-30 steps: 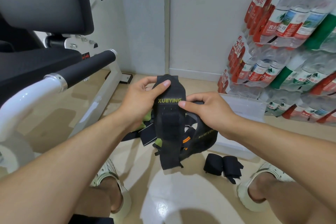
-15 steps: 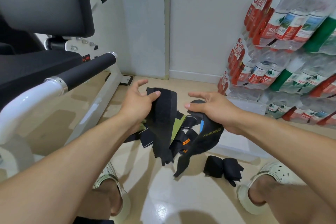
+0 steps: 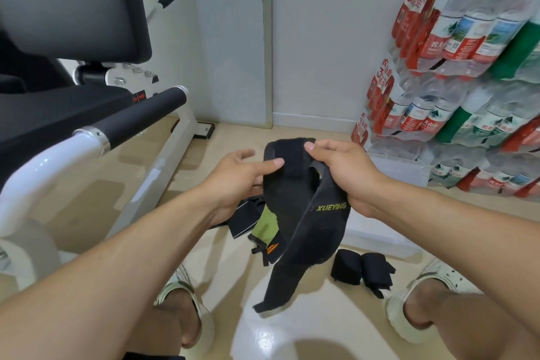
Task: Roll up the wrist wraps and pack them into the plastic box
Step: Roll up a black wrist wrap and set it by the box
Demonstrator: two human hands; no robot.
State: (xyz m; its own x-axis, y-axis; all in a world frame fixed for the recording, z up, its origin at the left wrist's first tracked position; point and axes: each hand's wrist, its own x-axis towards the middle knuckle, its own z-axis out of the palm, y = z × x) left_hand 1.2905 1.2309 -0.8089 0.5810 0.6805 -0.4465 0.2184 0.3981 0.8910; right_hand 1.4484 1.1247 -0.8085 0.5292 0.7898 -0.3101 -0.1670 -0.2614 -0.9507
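A black wrist wrap (image 3: 304, 222) with yellow XUEYING lettering hangs in the air between my hands, its loose tail drooping toward the floor. My left hand (image 3: 236, 175) pinches its upper left edge with the thumb on top. My right hand (image 3: 342, 169) grips the top right part, fingers curled over the fabric. Under the wrap lies a pile of other wraps (image 3: 257, 228), black with green and orange patches. Two rolled black wraps (image 3: 361, 269) sit on the floor to the right. The clear plastic box (image 3: 380, 231) stands behind them, partly hidden by my right arm.
A white and black gym bench (image 3: 87, 114) fills the left side, its padded bar reaching toward the middle. Shrink-wrapped packs of water bottles (image 3: 467, 76) are stacked on the right. My feet in pale sandals (image 3: 187, 310) rest on the beige floor.
My right hand, open half a second ago, has closed on the top of the wrap. Both hands lifted the wrap and turned it, so the lettering now faces right.
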